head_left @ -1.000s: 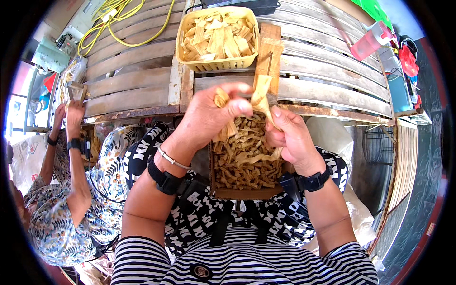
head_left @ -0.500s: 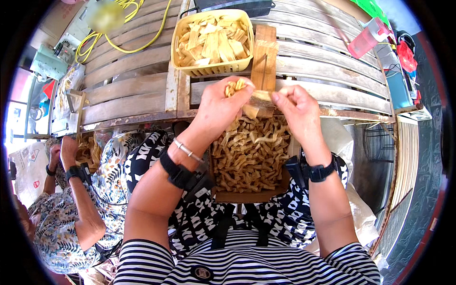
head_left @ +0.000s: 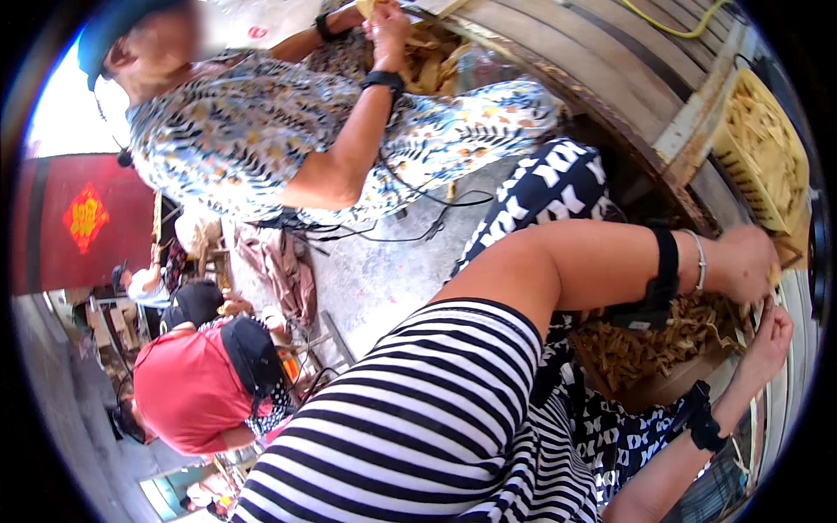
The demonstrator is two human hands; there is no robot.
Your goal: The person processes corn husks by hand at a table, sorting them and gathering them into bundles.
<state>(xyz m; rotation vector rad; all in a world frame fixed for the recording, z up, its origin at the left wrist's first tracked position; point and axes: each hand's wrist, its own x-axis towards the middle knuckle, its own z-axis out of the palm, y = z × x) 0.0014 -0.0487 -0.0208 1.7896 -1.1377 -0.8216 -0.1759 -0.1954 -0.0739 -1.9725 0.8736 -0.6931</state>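
Note:
At the far right, my left hand [head_left: 748, 264] is closed, with a bit of pale yellow strip [head_left: 774, 275] showing at its fingers. Just below it, the fingers of my right hand [head_left: 769, 343] are pinched together close to the left fingertips; the strip between the two hands is mostly hidden. Beneath both hands stands a cardboard box [head_left: 671, 390] holding many small twisted, knotted yellow-brown pieces [head_left: 641, 349]. Beyond my left hand, a yellow plastic basket [head_left: 748, 179] full of flat pale strips [head_left: 767, 139] rests on the slatted table.
The slatted wooden table [head_left: 602, 52] has a rusty metal edge. A co-worker in a patterned shirt [head_left: 253, 131] sits close on the left, hands raised holding a pale piece. Black cables [head_left: 418, 222] lie on the floor. Behind sits a person in red [head_left: 187, 388].
The view has swung left, so the box, basket and my hands now appear at the right edge. My hands stay close together above the box. The co-worker and the room behind have come into view.

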